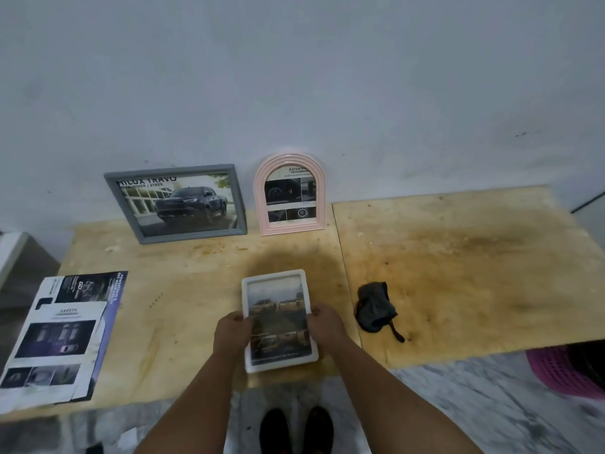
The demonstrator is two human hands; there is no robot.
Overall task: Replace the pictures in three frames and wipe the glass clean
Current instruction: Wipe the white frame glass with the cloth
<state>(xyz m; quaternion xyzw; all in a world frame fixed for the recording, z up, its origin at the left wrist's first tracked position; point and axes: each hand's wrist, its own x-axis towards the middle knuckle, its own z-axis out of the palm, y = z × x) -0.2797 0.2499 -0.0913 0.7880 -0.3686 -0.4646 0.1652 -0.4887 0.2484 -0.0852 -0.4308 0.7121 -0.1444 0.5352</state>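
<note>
Surroundings: worktop, wall, floor, basket.
A stained plywood worktop (458, 257) of two boards joined at a seam stands against a scuffed pale wall (294, 77). Grey-white marbled floor (474, 404) shows below its front edge. A pink slatted basket (563, 371) sits on the floor at right, partly under the worktop.

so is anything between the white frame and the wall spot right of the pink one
Nothing visible. The white frame faces bare table up to the wall; the dark cloth lies off to its right, nearer the front edge.

three frames (279, 319), one cloth (375, 308)
</note>
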